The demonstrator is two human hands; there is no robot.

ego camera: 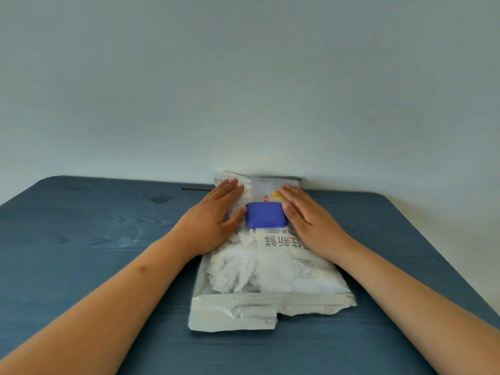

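A crumpled white foil pouch with printed Chinese characters is laid lengthwise on the blue wooden table, and its far end is pressed down by the left hand and the right hand, both held flat with fingers straight and close together, nothing being gripped. A blue rounded-square case is seen on top of the pouch between the two thumbs, touched by a thumb tip on each side and lying just nearer than the fingertips. A thin brown stick is found on the table just left of the left fingertips.
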